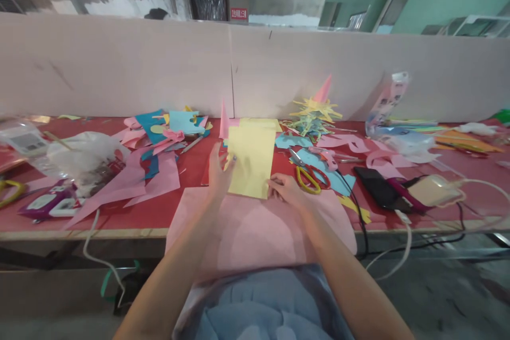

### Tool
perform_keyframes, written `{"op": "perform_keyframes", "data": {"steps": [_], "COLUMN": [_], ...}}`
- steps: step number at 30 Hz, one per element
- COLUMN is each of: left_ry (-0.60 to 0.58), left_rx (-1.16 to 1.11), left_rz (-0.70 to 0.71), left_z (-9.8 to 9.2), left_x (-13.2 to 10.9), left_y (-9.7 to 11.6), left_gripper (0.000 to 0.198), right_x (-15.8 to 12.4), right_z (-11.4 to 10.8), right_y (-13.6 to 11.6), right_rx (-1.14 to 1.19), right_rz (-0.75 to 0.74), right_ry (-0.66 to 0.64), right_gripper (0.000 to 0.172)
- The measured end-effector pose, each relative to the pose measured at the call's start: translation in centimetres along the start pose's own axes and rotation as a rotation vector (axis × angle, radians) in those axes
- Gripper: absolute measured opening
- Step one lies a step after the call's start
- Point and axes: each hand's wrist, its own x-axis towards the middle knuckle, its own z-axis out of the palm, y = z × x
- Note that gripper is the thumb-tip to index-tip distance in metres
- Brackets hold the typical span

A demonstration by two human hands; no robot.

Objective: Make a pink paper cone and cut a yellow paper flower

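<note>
A yellow paper sheet [252,162] is held up in front of me, over the near edge of the table. At its left edge is my left hand [219,172], thumb against the front of the sheet and fingers along the side. My right hand [285,189] pinches the lower right corner between thumb and fingers. Under both wrists lies a large pink sheet [255,234], spread from the table edge over my lap. Behind the held sheet are another yellow paper [261,124] and a pink paper cone [223,121]. Scissors [306,172] with red and yellow handles lie right of my right hand.
A fringed paper tree [313,114] with a pink tip stands at the back. Right are a pink glue gun [327,158], a black phone [374,187] and cables. Left are paper scraps [159,180], a plastic bag [85,156] and a purple device [50,202]. A partition [159,69] stands behind.
</note>
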Motion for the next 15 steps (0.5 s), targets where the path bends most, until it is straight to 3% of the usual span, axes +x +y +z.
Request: {"op": "perform_keyframes", "data": {"steps": [3,7,9,12,15], "left_ry": [-0.083,-0.584,-0.764,-0.866,-0.842], "left_rx": [0.145,0.366,0.451,0.540,0.572], "left_rz": [0.263,0.354,0.371,0.401,0.349], "left_z": [0.3,1.1,1.6,1.8,1.7], "left_x": [-0.8,-1.9,-2.2,-2.4,-2.4], "left_y": [0.9,1.8,2.2,2.6,2.3], "left_gripper": [0.061,0.058,0.062,0.058,0.048], "right_x": [0.3,0.8,0.9,0.7,0.5], "right_z": [0.1,0.1,0.1,0.0,0.0], "right_y": [-0.1,0.4,0.7,0.9,0.8], "right_rx": [0.030,0.069,0.033,-0.061,-0.104], "right_rz": [0.071,0.090,0.058,-0.006,-0.046], "right_ry": [0.107,0.125,0.082,0.025,0.019], "right_gripper": [0.026,0.026,0.029,0.031,0.033]}}
